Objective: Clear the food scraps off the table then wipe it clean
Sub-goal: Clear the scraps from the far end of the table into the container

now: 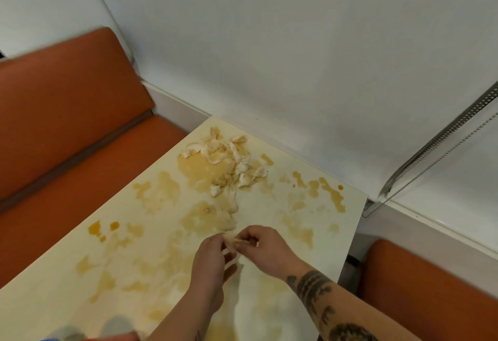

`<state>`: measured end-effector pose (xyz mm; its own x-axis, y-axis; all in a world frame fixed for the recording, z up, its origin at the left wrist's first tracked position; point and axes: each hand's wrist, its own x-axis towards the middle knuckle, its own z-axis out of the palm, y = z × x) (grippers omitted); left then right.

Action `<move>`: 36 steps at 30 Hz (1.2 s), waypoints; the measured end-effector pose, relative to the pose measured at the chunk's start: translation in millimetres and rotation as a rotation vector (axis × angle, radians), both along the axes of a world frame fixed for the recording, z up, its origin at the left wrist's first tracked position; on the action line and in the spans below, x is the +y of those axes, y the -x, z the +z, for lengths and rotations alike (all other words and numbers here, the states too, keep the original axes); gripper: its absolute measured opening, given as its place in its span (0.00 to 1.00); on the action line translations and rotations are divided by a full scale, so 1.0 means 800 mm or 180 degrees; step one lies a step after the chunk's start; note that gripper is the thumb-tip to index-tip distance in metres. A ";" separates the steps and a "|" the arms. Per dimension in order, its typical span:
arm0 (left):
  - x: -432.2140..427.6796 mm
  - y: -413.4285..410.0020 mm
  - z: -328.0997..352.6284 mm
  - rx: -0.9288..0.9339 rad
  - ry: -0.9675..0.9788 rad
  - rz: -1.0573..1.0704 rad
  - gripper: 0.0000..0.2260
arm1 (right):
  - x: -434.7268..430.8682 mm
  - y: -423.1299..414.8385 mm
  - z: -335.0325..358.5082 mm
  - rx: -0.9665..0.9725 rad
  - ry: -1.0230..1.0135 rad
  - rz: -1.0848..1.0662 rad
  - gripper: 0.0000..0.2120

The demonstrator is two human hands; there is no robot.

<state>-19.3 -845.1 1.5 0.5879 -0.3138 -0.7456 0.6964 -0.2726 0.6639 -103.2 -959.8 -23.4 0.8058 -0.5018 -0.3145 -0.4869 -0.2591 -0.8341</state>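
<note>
A cream table [336, 222] is smeared with yellow-brown sauce stains. A pile of pale food scraps [229, 161] lies near its far corner. Over the middle of the table, my left hand [213, 262] and my right hand [262, 247] meet at the fingertips. Both pinch a small pale scrap [231, 239] between them, just above the tabletop. My right forearm is tattooed.
An orange bench seat [67, 130] runs along the table's left side, and another orange seat [431, 284] is at the right. A white wall stands behind the table. A window blind with a bead chain [436, 141] hangs at the right. Blurred objects sit at the bottom left edge.
</note>
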 end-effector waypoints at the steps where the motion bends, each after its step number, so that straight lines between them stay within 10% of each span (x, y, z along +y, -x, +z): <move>1: -0.004 0.001 0.001 0.0178 0.0083 0.0058 0.09 | 0.009 0.005 0.011 -0.0081 -0.0012 0.0206 0.07; 6: -0.008 0.007 -0.009 0.0258 0.0080 0.0045 0.11 | 0.021 0.012 0.025 -0.0248 0.0741 0.0940 0.05; 13: 0.022 -0.009 -0.014 -0.0067 -0.0442 0.0503 0.13 | -0.025 -0.037 0.009 -0.0026 0.0576 -0.0012 0.12; 21: 0.056 -0.023 -0.015 0.0032 -0.0324 0.0885 0.13 | 0.000 -0.095 -0.045 0.0775 0.1663 0.1048 0.15; 31: 0.059 -0.022 -0.027 -0.0089 -0.0407 0.0982 0.10 | 0.026 -0.038 -0.042 -0.0357 0.0563 -0.0086 0.11; 36: 0.047 -0.015 -0.025 -0.0090 -0.0378 0.0904 0.10 | -0.006 -0.047 -0.006 -0.0586 -0.1326 -0.1371 0.16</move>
